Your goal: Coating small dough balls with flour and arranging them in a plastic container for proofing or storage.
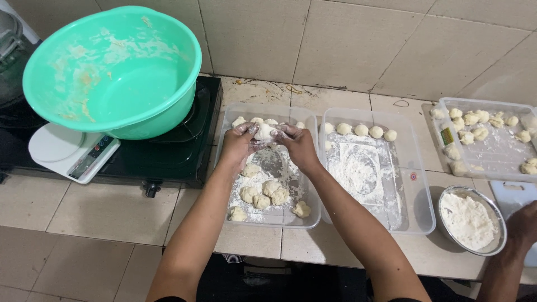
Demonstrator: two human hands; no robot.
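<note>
A single dough piece (263, 132) is clasped between the two hands, the left hand (238, 144) and the right hand (297, 144) being pressed together around it above the far end of the nearest clear tray (313, 219). Three such trays are set on the tiled worktop (106, 215). In the near tray, about six rough lumps (268, 196) are seen on flour, with a short row along its far wall. In the middle tray (422, 223), four round balls (366, 130) are lined up beside loose flour. The right-hand tray (486, 168) is filled with roughly a dozen lumps. One metal bowl of flour (471, 221), one green basin (114, 70) and one white scale (67, 151) are also present. Another person's hand (523, 226) is visible at the right edge.
</note>
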